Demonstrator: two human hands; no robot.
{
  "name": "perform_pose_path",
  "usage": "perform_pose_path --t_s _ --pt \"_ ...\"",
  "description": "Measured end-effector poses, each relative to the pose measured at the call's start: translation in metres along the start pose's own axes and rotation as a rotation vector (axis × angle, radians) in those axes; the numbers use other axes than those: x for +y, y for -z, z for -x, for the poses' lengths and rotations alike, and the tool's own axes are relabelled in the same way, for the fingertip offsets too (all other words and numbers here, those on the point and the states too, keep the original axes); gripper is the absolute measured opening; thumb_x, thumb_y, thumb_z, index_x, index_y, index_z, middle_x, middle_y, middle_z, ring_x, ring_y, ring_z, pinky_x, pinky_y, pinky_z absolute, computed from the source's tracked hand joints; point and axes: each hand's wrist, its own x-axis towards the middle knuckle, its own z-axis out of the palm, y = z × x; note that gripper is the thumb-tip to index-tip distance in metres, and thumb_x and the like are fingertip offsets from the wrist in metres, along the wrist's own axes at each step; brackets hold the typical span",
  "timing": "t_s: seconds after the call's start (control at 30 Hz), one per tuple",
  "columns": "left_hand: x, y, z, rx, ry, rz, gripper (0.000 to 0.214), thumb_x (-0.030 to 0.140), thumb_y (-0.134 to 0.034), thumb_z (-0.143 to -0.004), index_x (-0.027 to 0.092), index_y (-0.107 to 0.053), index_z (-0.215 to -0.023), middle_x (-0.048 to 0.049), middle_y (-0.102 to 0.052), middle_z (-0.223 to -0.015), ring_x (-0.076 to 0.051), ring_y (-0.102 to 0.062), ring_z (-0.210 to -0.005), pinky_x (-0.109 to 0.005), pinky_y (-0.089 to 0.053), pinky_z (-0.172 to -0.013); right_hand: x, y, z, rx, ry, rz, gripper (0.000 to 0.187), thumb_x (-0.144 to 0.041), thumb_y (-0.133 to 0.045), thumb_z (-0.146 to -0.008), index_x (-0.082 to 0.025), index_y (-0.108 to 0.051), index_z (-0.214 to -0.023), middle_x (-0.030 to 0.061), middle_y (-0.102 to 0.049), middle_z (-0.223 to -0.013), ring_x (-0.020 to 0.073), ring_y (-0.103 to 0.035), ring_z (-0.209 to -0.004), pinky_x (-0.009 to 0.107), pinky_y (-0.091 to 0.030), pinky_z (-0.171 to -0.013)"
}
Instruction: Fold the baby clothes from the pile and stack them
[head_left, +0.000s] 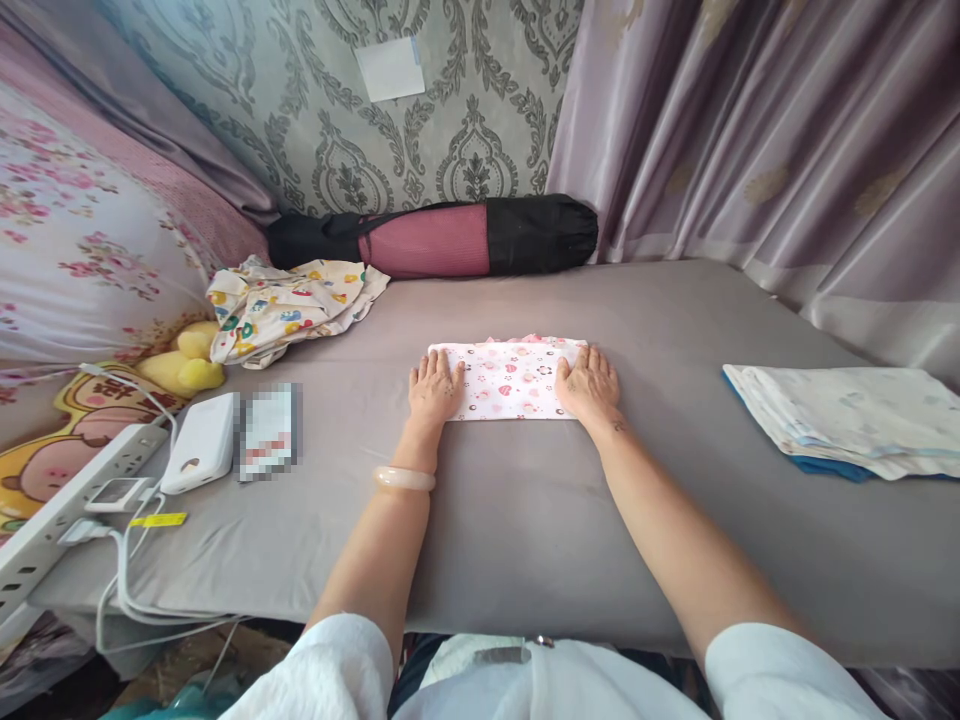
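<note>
A white garment with a pink and red print (511, 382) lies folded into a flat rectangle on the grey sheet, and a bit of pink ruffle shows along its far edge. My left hand (436, 385) rests flat on its left end, fingers stretched forward. On the right end lies my right hand (589, 383), also flat with the fingers extended. Neither hand grips the cloth. A pale bangle (405, 479) circles my left wrist.
Folded pale cloths (847, 415) lie at the right. A crumpled patterned cloth (300, 305) sits at the back left, before a rolled pink and black bag (427, 240). At left are a white power bank (201, 442), a power strip (82, 505) with cables and a yellow plush (187, 360).
</note>
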Motion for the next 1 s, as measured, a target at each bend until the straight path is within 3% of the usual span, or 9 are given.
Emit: perform_pose_path --t_s 0.2,0.33,0.43,0.53,0.73,1.0 --pt "0.01 0.005 0.004 0.071 -0.022 -0.008 0.061 0.045 -0.034 -0.097 0.01 -0.043 -0.146 -0.021 -0.038 -0.154 -0.035 -0.024 -0.148 -0.057 -0.01 -0.12 -0.006 0.006 0.001 -0.022 0.031 0.059 0.063 -0.039 -0.031 -0.097 0.0 -0.04 -0.145 0.0273 -0.036 -0.153 0.0371 -0.03 -0.143 0.057 -0.018 -0.116" --pt "0.036 -0.001 0.012 0.186 -0.243 0.038 0.057 0.04 -0.032 -0.098 0.011 -0.044 -0.145 -0.0182 -0.04 -0.154 -0.03 -0.021 -0.15 -0.053 -0.005 -0.122 -0.024 0.008 0.006 -0.026 0.287 0.058 0.058 -0.032 -0.028 -0.097 -0.005 -0.039 -0.147 0.0195 -0.029 -0.158 0.0315 -0.02 -0.148 0.056 -0.009 -0.119" --pt "0.055 -0.012 0.016 0.136 -0.402 0.058 0.053 0.034 -0.033 -0.098 0.013 -0.043 -0.146 -0.0142 -0.04 -0.155 -0.028 -0.021 -0.15 -0.05 -0.007 -0.123 -0.04 0.006 0.012 -0.104 0.461 0.062 0.056 -0.027 -0.026 -0.097 -0.009 -0.038 -0.15 0.0135 -0.031 -0.159 0.0262 -0.019 -0.149 0.05 -0.008 -0.121" --pt "0.062 -0.023 0.016 0.054 -0.455 0.018 0.052 0.029 -0.034 -0.097 0.014 -0.045 -0.145 -0.0135 -0.04 -0.155 -0.028 -0.022 -0.149 -0.051 -0.009 -0.122 -0.046 0.0 0.014 -0.172 0.567 0.071 0.057 -0.025 -0.026 -0.097 -0.01 -0.038 -0.15 0.0105 -0.03 -0.16 0.0243 -0.018 -0.15 0.049 -0.007 -0.122" --pt "0.056 -0.029 0.011 -0.053 -0.463 -0.054 0.051 0.029 -0.031 -0.098 0.014 -0.046 -0.144 -0.0142 -0.042 -0.153 -0.03 -0.033 -0.145 -0.052 -0.014 -0.121 -0.04 -0.009 0.01 -0.251 0.554 0.091 0.057 -0.026 -0.024 -0.097 -0.012 -0.039 -0.151 0.0089 -0.034 -0.158 0.0239 -0.027 -0.147 0.047 -0.014 -0.121" --pt "0.058 -0.026 0.014 -0.001 -0.446 -0.042 0.05 0.032 -0.031 -0.099 0.015 -0.048 -0.143 -0.015 -0.043 -0.152 -0.03 -0.031 -0.146 -0.052 -0.014 -0.121 -0.04 -0.005 0.012 -0.213 0.545 0.077 0.056 -0.026 -0.024 -0.097 -0.011 -0.04 -0.15 0.01 -0.034 -0.158 0.0236 -0.026 -0.147 0.047 -0.011 -0.122"
